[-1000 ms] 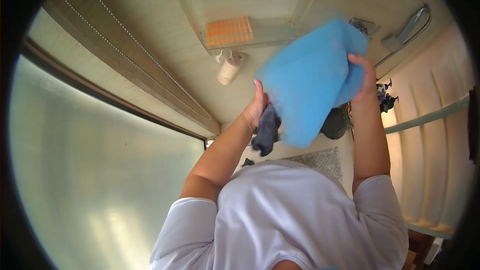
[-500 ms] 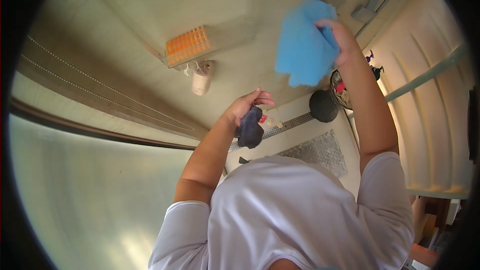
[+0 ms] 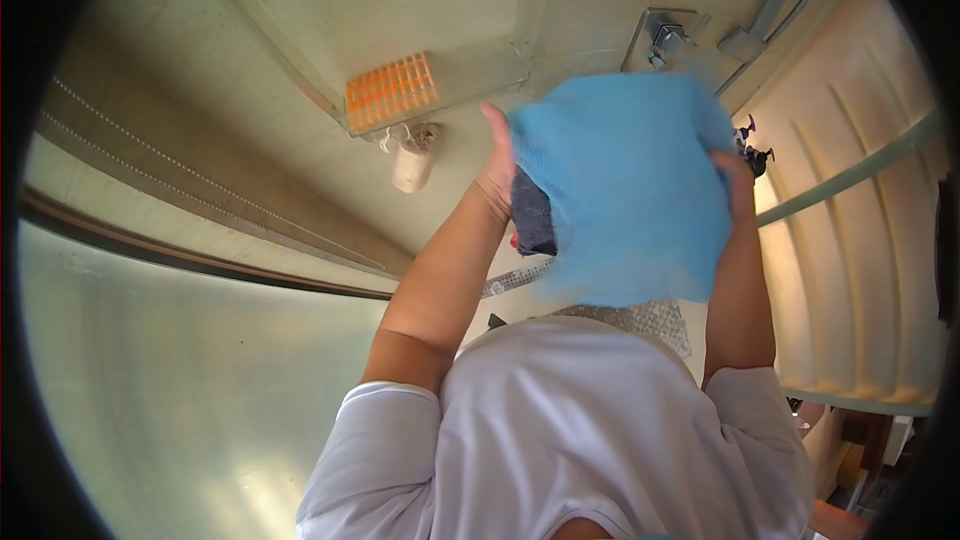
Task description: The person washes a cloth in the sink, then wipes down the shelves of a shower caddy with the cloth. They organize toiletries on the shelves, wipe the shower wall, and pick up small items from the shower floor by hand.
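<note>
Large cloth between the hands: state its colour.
The large cloth is light blue, plainest in the head view.

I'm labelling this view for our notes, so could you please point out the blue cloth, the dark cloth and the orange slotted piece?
Blue cloth (image 3: 630, 190), head view: middle of its broad face.
Dark cloth (image 3: 533, 214), head view: middle of its visible part.
Orange slotted piece (image 3: 393, 91), head view: middle of its slotted face.

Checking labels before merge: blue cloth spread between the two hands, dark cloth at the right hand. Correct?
One error: the dark cloth is at the left hand, not the right hand, as the head view shows. The blue cloth is spread between the two hands, as you said.
</note>
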A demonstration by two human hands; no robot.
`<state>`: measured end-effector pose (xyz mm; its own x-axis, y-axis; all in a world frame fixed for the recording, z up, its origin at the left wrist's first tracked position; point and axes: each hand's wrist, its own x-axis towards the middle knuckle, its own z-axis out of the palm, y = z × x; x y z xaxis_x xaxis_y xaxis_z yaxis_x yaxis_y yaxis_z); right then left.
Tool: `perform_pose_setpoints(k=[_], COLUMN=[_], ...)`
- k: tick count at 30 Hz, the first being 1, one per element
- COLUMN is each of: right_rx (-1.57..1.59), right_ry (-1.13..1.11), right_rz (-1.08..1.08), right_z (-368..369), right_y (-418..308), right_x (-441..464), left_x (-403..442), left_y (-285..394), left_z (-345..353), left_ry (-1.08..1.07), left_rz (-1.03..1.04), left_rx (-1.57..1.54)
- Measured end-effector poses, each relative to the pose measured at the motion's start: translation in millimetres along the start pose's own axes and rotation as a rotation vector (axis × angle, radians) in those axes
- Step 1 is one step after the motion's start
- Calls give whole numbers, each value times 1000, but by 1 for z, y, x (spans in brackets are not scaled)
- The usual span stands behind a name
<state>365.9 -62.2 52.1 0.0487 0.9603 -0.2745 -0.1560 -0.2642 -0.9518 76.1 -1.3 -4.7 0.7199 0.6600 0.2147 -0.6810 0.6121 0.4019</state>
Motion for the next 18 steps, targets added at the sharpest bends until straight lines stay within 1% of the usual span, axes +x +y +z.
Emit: perform_pose_setpoints(k=[3,6,9,10,11,13,16,18], right_rx=[94,194,597,766,830,951,519,496], right_ry=[-67,-238,-701,-800,-655,-365,-130,-41], right_rz=[-111,-170,-293,-175,-134,-37,-252,-291], right_z=[15,-26,-21,-11,-6,30,25,21], right_y=[19,34,67,78,83,76,84,80], right_x=[-24,-37,-22,-12,-9,-13,18,28], left_x=[-6,-11,-18,-19,-20,-25,-42,-51], left_y=[5,16,24,28,29,32,40,44], left_z=[17,36,62,68,65,50,18,9], left_ry=[306,433,383,397,393,400,459,485], left_rz=[5,-128,-114,-174,-220,-313,-398,-338], left_rx=[264,280,538,557,644,815,1089,1024])
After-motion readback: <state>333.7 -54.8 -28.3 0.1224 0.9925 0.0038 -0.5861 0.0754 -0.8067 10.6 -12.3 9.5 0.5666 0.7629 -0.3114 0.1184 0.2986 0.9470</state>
